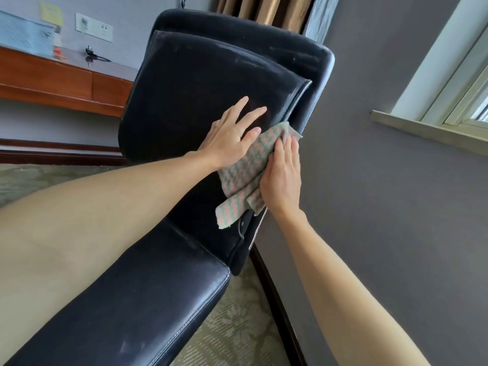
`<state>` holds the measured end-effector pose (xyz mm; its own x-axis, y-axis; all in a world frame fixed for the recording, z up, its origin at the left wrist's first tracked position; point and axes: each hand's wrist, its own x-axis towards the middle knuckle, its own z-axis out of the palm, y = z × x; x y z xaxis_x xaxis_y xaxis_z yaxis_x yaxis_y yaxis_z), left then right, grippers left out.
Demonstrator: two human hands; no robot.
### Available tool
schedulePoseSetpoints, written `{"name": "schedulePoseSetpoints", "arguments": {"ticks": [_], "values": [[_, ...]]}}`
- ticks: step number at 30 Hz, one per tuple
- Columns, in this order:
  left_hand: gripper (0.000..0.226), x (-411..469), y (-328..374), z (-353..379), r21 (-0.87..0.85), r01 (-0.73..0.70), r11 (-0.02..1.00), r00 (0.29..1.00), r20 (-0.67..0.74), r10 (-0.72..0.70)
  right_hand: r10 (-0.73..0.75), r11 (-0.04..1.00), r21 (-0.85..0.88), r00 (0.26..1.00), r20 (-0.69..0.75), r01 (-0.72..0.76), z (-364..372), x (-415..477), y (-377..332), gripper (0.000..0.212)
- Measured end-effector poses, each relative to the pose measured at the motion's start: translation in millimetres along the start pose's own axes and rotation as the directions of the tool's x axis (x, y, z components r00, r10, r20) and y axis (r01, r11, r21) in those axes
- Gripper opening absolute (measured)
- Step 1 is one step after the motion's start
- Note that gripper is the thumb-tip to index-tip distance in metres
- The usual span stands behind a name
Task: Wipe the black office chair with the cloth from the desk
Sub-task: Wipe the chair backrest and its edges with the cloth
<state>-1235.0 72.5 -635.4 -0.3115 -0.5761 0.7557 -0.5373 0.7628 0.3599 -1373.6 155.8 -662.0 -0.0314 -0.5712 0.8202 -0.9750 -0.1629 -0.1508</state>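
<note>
Left hand point(232, 137) lay flat, fingers spread on smooth black leather, right hand point(282, 178) pressed straight fingers on a crumpled pink-and-green woven cloth point(244, 170), at the right edge of the padded chair back point(190, 75), glossy wooden desk point(52, 77) behind.

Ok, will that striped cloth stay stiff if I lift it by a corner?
Probably floppy: the cloth creases and a loose end droops by the right hand. Likely light, being thin. May slide on the smooth chair.
</note>
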Motion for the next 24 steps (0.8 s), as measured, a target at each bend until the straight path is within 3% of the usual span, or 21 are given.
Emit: {"name": "schedulePoseSetpoints", "arguments": {"ticks": [4,8,11,17,24], "values": [[0.046,9,6,0,0.018,-0.014,1.0,1.0,-0.012,0.014,-0.058,0.969,-0.247,0.983,-0.172,0.014,-5,8,-5,0.031],[0.046,12,7,2,0.007,0.008,1.0,1.0,-0.008,-0.008,0.102,0.995,0.025,0.982,-0.161,-0.099,-2,5,-12,0.025],[0.046,10,6,2,0.014,0.019,1.0,1.0,0.002,-0.019,0.143,0.973,0.21,0.97,-0.196,-0.101,5,-7,-14,0.02],[0.046,8,7,5,-0.001,0.057,0.998,0.998,0.001,-0.057,0.167,0.94,0.324,0.971,-0.169,-0.105,17,-54,-16,0.019],[0.046,10,-1,-1,0.066,0.049,0.997,0.999,0.006,-0.05,0.323,0.885,0.408,0.928,-0.187,-0.225,6,6,-24,0.032]]}}
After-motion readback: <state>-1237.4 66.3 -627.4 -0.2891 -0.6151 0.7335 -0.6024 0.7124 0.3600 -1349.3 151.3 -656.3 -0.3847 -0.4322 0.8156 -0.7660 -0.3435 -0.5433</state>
